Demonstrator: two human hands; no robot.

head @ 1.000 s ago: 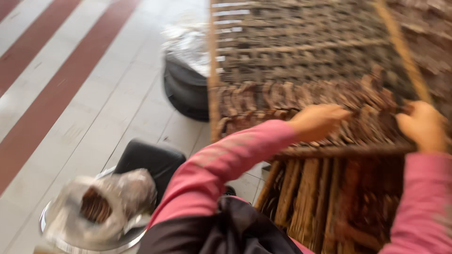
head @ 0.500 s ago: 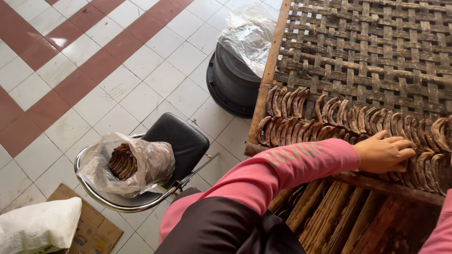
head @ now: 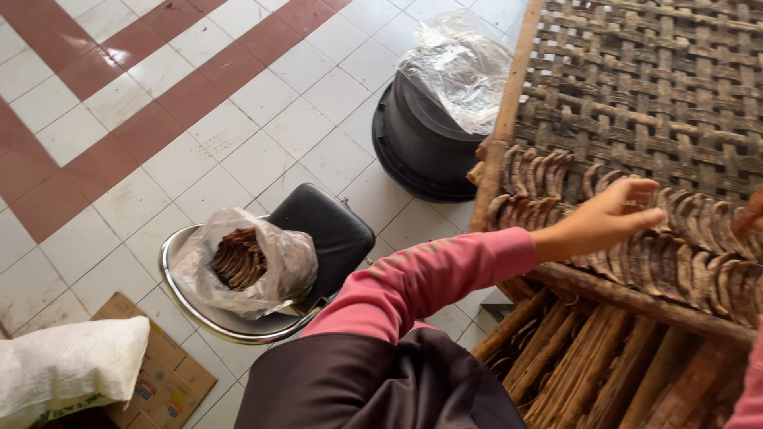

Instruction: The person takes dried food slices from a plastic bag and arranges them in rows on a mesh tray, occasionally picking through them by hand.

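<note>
Landmark: the woven brown bamboo drying rack (head: 668, 87), tilted across the upper right.
Left hand: the left hand (head: 608, 221), in a pink sleeve, reaches over the rack's lower edge, fingers spread and released, resting on the rows of dark brown dried curved slices (head: 683, 254) and gripping none.
Right hand: the right hand (head: 751, 213) shows only as a sliver at the frame's right edge, above the same slices; whether it grasps anything cannot be told.
Slices: laid in overlapping rows along the rack's lower part.
Left of the rack: a black round bucket (head: 421, 143) with crumpled clear plastic (head: 461, 67).
Below left of the rack: a black-seated chair (head: 318, 230) carrying a clear plastic bag of brown slices (head: 242, 262).
</note>
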